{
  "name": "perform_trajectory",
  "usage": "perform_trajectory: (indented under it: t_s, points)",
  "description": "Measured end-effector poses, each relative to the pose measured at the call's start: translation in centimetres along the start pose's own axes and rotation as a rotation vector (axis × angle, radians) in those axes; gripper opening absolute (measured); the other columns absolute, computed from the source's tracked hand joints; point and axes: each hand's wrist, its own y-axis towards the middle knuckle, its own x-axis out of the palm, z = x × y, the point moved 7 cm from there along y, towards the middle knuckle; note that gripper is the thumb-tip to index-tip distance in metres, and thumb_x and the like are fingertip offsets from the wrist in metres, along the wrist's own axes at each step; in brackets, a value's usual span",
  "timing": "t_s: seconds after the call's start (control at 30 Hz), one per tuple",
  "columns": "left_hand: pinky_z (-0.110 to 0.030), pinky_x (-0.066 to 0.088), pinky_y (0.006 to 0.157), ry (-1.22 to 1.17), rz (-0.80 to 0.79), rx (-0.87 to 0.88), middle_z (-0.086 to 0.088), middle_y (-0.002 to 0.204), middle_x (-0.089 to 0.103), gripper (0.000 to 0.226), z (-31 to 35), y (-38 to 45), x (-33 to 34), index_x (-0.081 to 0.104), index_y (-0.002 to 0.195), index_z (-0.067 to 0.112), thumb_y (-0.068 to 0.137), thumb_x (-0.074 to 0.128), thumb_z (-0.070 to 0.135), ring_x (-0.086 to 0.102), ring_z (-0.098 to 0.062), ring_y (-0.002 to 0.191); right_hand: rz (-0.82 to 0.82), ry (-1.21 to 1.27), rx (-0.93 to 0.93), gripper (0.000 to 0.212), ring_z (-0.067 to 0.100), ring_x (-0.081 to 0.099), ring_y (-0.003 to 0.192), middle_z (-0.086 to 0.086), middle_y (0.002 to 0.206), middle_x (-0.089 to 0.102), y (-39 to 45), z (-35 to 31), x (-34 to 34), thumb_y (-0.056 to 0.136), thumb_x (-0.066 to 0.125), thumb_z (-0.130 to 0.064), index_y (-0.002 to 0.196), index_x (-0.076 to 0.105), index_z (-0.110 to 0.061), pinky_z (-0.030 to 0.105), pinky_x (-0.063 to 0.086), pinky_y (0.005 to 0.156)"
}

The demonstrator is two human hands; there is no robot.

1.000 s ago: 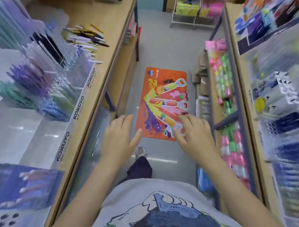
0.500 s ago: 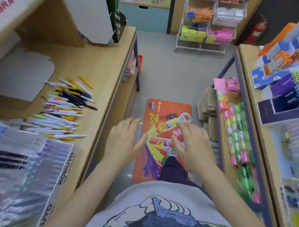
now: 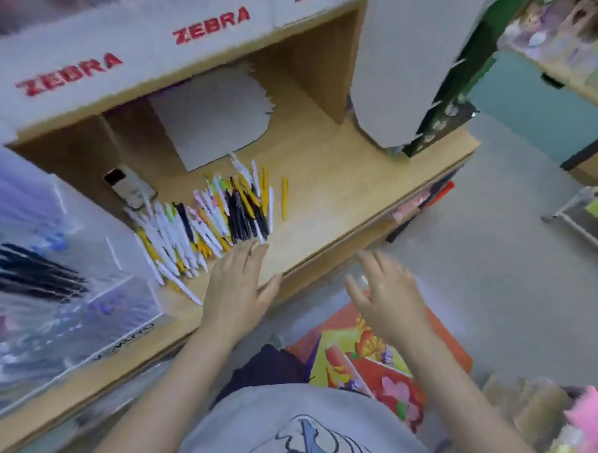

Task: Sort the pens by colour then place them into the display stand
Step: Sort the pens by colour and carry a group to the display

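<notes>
"ZEBRA" printed in red, repeated along the white header board (image 3: 166, 43) above the wooden shelf, a blurred, unreadable word on the clear display stand (image 3: 126, 343) front

Pens (image 3: 208, 223): a loose, unsorted pile of white, yellow, black and pink barrels lying flat on the wooden shelf, roughly parallel. One yellow pen (image 3: 284, 199) lies apart at the right. Display stand (image 3: 70, 270): clear, compartmented, left of the pile, holding dark pens.

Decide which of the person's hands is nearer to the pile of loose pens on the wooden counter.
Left. The left hand reaches over the wooden counter, fingertips at the near edge of the pile of pens. The right hand hovers off the counter, above the floor.
</notes>
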Motion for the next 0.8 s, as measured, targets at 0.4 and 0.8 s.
perform_trajectory:
  t_s: [0.4, 0.8]
  points:
    - [-0.049, -0.012, 0.121, -0.047, -0.132, -0.397, -0.001, 0.165, -0.02, 0.077, -13.5, 11.8, 9.1, -0.011, 0.157, 0.032, 0.1, 0.031, 0.062, -0.029, -0.023, 0.148, -0.368, 0.083, -0.186, 0.033, 0.03, 0.056, 0.106, 0.011, 0.115, 0.061, 21.7, -5.3, 13.5, 0.098, 0.055, -0.027, 0.123, 0.06, -0.007, 0.037, 0.048, 0.071]
    - [-0.05, -0.011, 0.121, -0.085, -0.134, -0.6, 0.0, 0.166, -0.016, 0.077, -14.4, 13.7, 10.8, 0.001, 0.16, 0.028, 0.096, 0.02, 0.067, -0.023, -0.021, 0.151, -0.587, 0.126, 0.123, 0.031, 0.023, 0.055, 0.071, 0.002, 0.078, 0.057, 29.2, -4.6, 20.3, 0.097, 0.055, -0.039, 0.091, 0.057, -0.009, 0.028, 0.034, 0.053]
